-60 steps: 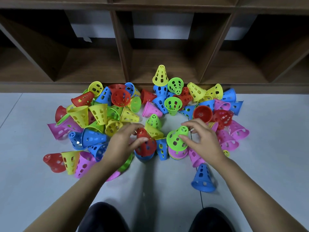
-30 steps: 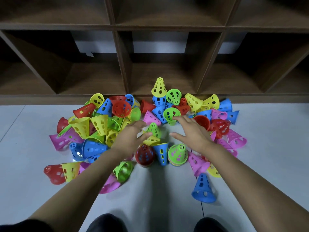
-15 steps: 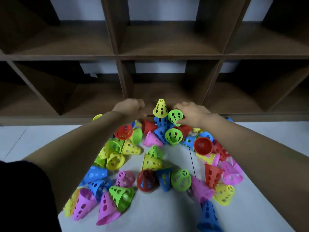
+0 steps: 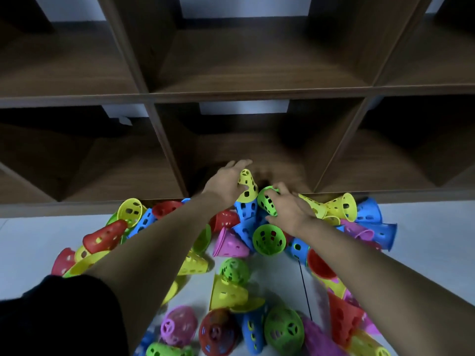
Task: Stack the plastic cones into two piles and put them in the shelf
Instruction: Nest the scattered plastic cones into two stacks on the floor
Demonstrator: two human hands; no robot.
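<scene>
Many perforated plastic cones in several colours lie scattered on the pale floor before the dark wooden shelf (image 4: pixel 231 95). At the shelf's foot a yellow cone (image 4: pixel 248 187) stands upright on a blue cone (image 4: pixel 247 208). My left hand (image 4: pixel 226 183) wraps around the yellow cone, thumb in front and fingers behind. Just to the right, my right hand (image 4: pixel 289 208) grips a green cone (image 4: pixel 267 204) lying on its side, fingers curled over its rim. Near the bottom edge stand a red-topped pile (image 4: pixel 218 332) and a green-topped pile (image 4: pixel 284 330), apart from both hands.
The shelf's cubbies hold nothing that I can see; the bottom middle cubby (image 4: pixel 257 150) lies straight behind my hands. Loose cones crowd both sides, among them a red one (image 4: pixel 104 237) at the left and blue ones (image 4: pixel 370 211) at the right. My dark sleeve (image 4: pixel 59 317) fills the lower left.
Both hands left the two near piles and reached forward to the far cones at the shelf's foot. The left took the yellow cone, the right the green one. The view tilted up.
</scene>
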